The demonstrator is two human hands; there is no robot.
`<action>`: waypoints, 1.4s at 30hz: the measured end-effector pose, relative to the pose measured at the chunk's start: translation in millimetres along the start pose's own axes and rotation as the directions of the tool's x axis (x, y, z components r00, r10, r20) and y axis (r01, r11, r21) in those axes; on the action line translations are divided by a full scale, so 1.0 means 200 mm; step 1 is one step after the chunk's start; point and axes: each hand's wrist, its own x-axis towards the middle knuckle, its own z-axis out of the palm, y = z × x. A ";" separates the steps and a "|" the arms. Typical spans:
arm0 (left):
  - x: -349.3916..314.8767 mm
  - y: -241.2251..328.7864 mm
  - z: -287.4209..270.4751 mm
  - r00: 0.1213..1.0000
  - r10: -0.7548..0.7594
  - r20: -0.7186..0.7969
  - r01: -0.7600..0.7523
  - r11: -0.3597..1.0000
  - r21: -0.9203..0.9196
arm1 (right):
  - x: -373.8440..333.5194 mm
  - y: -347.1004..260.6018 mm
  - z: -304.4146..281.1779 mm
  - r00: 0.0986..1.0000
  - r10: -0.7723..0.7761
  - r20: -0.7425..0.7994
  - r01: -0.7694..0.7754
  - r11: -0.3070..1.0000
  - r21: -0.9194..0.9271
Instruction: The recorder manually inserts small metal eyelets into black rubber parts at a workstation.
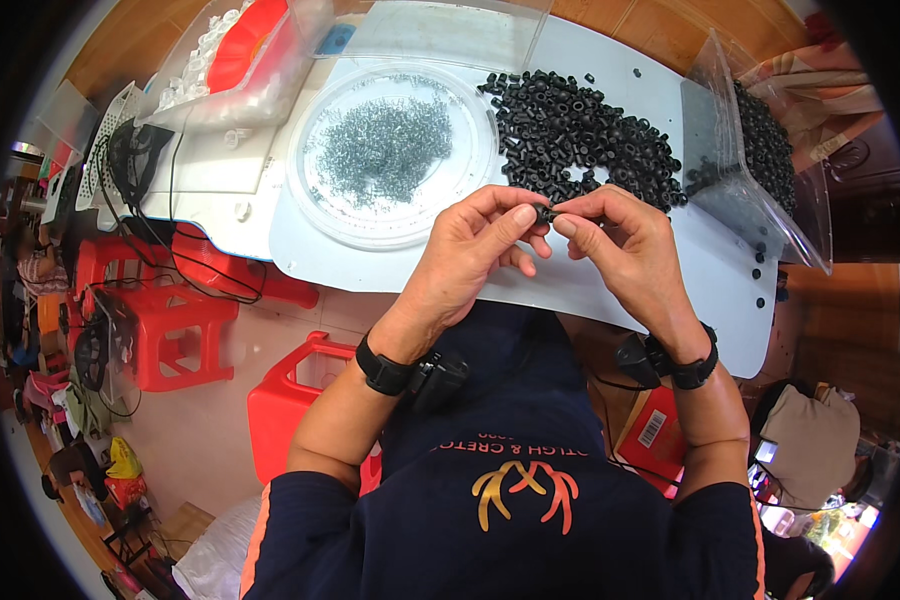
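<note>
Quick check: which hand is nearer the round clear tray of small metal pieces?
Left. The left hand is at the lower-right edge of the tray; whether they touch is unclear. The right hand is farther right, by the black parts.

Beyond the left edge of your worktop, you have a clear bin holding white pieces and a red bowl. Red stools stand on the floor below that side, and another red stool sits below the near edge, to your left. Below the near edge, to your right, you see a red box with a white label.
</note>
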 end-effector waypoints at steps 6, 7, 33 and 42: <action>0.00 0.00 0.01 0.998 0.068 -0.016 -0.064 0.981 0.182 | 0.01 -0.01 -0.01 0.993 -0.115 0.011 0.115 0.980 -0.163; 0.00 -0.01 0.01 0.996 0.084 -0.017 -0.078 0.970 0.229 | 0.01 -0.02 -0.01 0.988 -0.151 0.022 0.152 0.964 -0.217; -0.01 0.01 0.09 0.993 0.122 -0.012 -0.108 0.918 0.381 | 0.06 0.19 -0.11 0.825 0.259 0.503 -0.547 0.591 0.593; 0.00 0.01 0.08 0.863 0.461 0.206 -0.467 0.575 0.672 | 0.05 0.17 -0.12 0.768 0.141 0.625 -0.602 0.494 0.627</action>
